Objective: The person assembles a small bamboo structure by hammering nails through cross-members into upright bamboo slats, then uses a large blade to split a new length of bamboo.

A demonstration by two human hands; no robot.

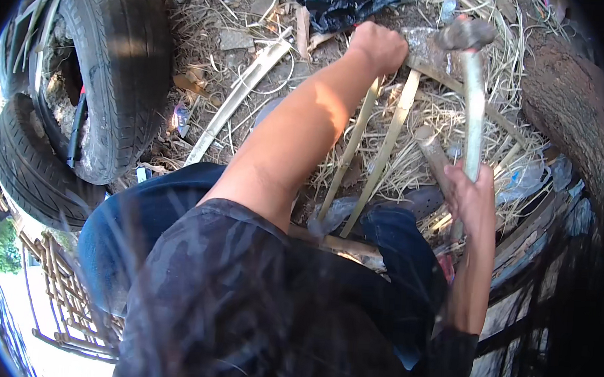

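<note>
My right hand (475,197) is closed around the pale wooden handle of a hammer (474,106), whose dark head points up and away from me. Ahead of me, my left hand (380,47) is a fist near the ground; a bit of red shows beside it, and what it grips is hidden. A flat pale block (424,43) lies just right of that fist. Two split bamboo strips (388,152) run from near my left hand back toward my legs. Beside my right hand, a short round stick (433,148) stands tilted.
Old tires (121,71) are stacked at the left, a dark-handled tool (77,127) resting in one. A long bamboo piece (242,97) lies between them and my arm. Black plastic (336,2) is at the far side, a thick trunk (567,102) at right. Shavings (415,172) cover the ground.
</note>
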